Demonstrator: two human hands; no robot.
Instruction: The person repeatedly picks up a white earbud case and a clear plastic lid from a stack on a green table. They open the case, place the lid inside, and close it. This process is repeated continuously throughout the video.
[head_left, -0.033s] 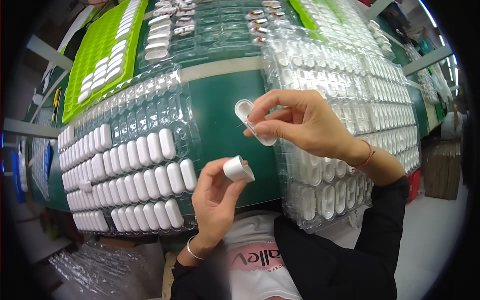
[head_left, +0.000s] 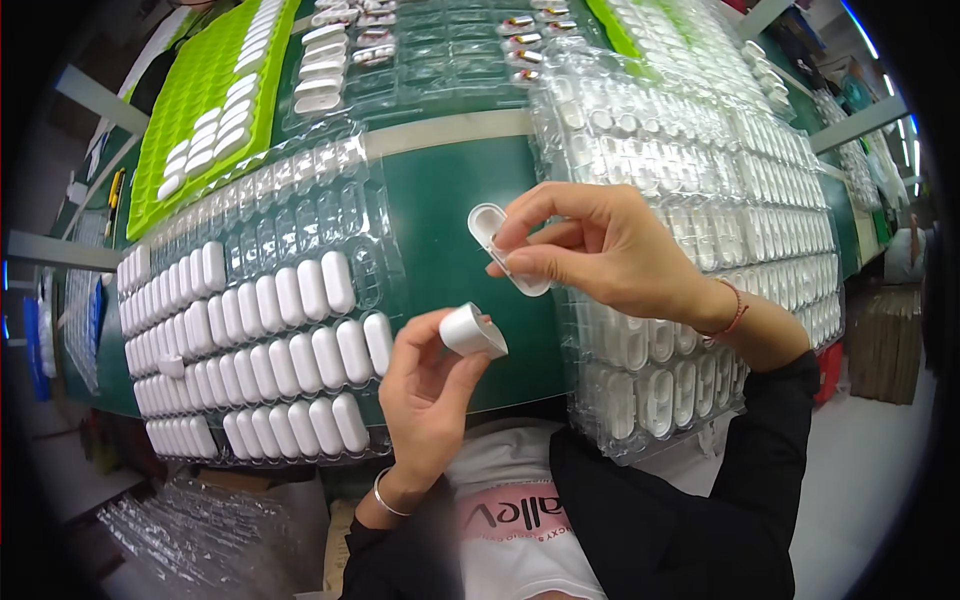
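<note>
My right hand pinches a white oval shell between thumb and fingers, its hollow side showing. The fingertips cover the shell's middle. Lower and to the left, my left hand grips a short, hollow white curved piece with a pointed edge; I cannot make out its exact kind. The two pieces are apart, held above the green table. Beside my left hand lies a clear tray of closed white oval cases. Stacked clear trays with hollow white shells lie below and right of my right hand.
At the far left is a bright green tray with white pieces in part of its pockets. A clear tray at the back holds white shells and small parts with red bits. A metal post rises at the left.
My left hand has shifted slightly up and left with the curved white piece. My right hand stays almost in place, still pinching the oval shell.
</note>
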